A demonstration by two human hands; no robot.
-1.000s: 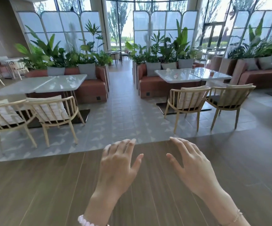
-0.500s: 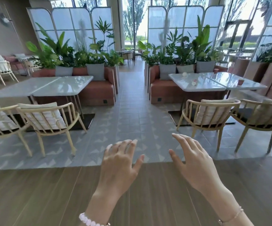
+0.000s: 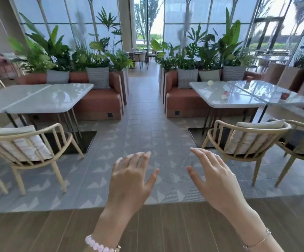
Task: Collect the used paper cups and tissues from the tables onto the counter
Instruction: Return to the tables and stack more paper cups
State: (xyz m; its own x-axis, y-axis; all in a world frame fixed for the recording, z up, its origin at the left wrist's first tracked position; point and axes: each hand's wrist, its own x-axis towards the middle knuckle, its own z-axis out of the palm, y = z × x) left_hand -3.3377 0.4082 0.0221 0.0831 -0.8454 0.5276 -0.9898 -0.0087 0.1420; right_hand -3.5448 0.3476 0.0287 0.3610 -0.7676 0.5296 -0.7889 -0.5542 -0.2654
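On the left stands a pale glossy table of two joined tops (image 3: pixel 38 99), with one light wooden armchair with a white cushion (image 3: pixel 38 142) fully in view before it and a second cut off by the edge. Behind it, a terracotta sofa (image 3: pixel 100 104) carries two grey cushions. In the foreground the left hand (image 3: pixel 129 180), with a pink bead bracelet (image 3: pixel 100 247) at its wrist, hovers palm down, fingers spread wide, holding nothing. The right hand (image 3: pixel 215 180), wearing a thin chain bracelet (image 3: pixel 256 242), is likewise spread and empty. Further right, a second pale two-top table (image 3: pixel 247 104) bears the task's things: two white crumpled tissues, one near the sofa side (image 3: pixel 210 83) and one nearer the middle (image 3: pixel 223 96), and a blurred reddish paper cup (image 3: pixel 285 96) well apart on the right. Two more wooden armchairs (image 3: pixel 245 140) stand before it. Compared with half a second ago, both tables loom larger and nearer, less brown wooden floor (image 3: pixel 38 231) shows below, and the hands keep the same spread pose.
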